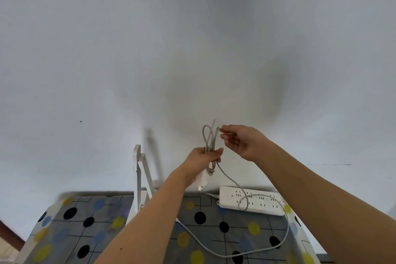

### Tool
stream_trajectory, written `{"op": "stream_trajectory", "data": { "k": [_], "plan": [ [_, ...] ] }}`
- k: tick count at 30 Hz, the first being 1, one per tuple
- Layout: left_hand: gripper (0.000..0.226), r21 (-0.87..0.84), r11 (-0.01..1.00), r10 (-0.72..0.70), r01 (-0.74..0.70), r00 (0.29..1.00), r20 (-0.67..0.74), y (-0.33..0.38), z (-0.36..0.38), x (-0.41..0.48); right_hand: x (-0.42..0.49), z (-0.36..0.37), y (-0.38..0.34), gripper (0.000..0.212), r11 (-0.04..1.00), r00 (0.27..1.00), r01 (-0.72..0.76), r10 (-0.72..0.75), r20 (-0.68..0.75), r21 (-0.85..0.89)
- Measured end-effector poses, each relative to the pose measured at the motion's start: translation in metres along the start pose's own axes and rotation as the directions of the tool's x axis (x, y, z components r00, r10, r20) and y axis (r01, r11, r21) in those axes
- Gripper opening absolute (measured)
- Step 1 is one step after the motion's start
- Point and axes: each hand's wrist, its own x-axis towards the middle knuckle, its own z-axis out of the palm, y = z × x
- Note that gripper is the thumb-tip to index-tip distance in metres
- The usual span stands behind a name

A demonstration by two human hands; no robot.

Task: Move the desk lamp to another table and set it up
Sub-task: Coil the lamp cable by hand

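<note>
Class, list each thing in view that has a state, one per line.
Lamp: arm folded.
Cable: partly coiled, rest trailing.
Plug: unplugged, held.
Power strip: visible sockets empty.
Left hand: grips coil and plug.
Right hand: fingertips at a loop.

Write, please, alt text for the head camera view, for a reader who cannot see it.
A left hand grips a coiled grey-white power cable with its white plug adapter, while the right hand pinches one loop. Below, a folded white desk lamp and white plastic power strip sit on a dotted grey tablecloth.
</note>
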Motion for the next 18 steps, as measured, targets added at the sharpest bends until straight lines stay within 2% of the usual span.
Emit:
{"op": "stream_trajectory", "data": {
  "k": [3,5,7,9,14,18],
  "plan": [
    [0.029,-0.071,0.997,-0.007,0.006,1.0,-0.013,-0.001,-0.003,0.0,0.003,-0.012,0.006,0.013,0.996,1.0,0.016,-0.016,-0.007,-0.089],
    [0.031,-0.106,0.994,0.001,-0.004,1.0,-0.03,-0.001,-0.004,0.0,0.004,-0.021,0.012,0.01,0.974,1.0,0.009,-0.012,-0.014,-0.227],
    [0.032,-0.158,0.987,0.004,-0.012,0.999,-0.052,-0.001,-0.005,0.0,0.005,-0.027,0.02,0.009,0.923,0.999,-0.003,-0.01,-0.03,-0.385],
    [0.031,-0.229,0.973,-0.007,-0.01,0.997,-0.073,0.001,-0.005,0.0,0.005,-0.032,0.027,0.017,0.855,0.999,-0.006,-0.013,-0.033,-0.519],
    [0.031,-0.303,0.953,-0.028,-0.01,0.992,-0.12,0.004,-0.006,0.002,0.002,-0.037,0.039,0.014,0.696,0.995,0.082,-0.012,0.103,-0.713],
    [0.032,-0.355,0.935,-0.024,-0.023,0.992,-0.126,0.006,-0.004,0.0,0.003,-0.034,0.047,0.015,0.601,0.985,0.141,-0.003,0.174,-0.787]
  ]
}}
